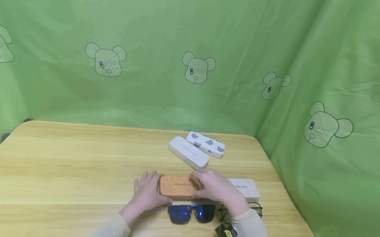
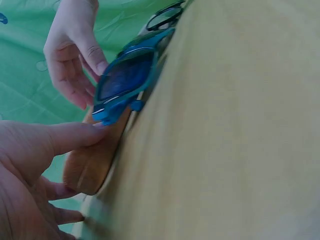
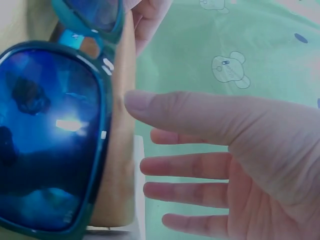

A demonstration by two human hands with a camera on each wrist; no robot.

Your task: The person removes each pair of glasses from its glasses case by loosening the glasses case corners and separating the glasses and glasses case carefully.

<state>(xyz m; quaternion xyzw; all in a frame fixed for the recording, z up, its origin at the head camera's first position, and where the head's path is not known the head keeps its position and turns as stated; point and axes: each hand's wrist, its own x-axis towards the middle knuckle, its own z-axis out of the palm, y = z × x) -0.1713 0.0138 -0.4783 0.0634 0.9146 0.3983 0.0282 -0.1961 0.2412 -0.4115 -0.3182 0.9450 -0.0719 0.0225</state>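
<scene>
An orange glasses case (image 1: 173, 188) lies closed on the wooden table, dark lettering on its lid. At its left end is my left hand (image 1: 147, 194), the thumb against the near side and the other fingers spread around the end. My right hand (image 1: 215, 187) reaches over the case's right part. In the right wrist view its thumb (image 3: 170, 112) is at the case's near edge, and the other fingers stretch out straight beyond it. Sunglasses (image 1: 180, 214) with blue mirrored lenses lie just in front of the case.
Right of the orange case is a white lettered case (image 1: 248, 189). Black-framed eyeglasses (image 1: 258, 208) lie before it, partly behind my right wrist. Farther back are another white case (image 1: 188, 153) and a patterned case (image 1: 204, 144). Green curtains (image 1: 143, 98) surround the table (image 1: 48, 181).
</scene>
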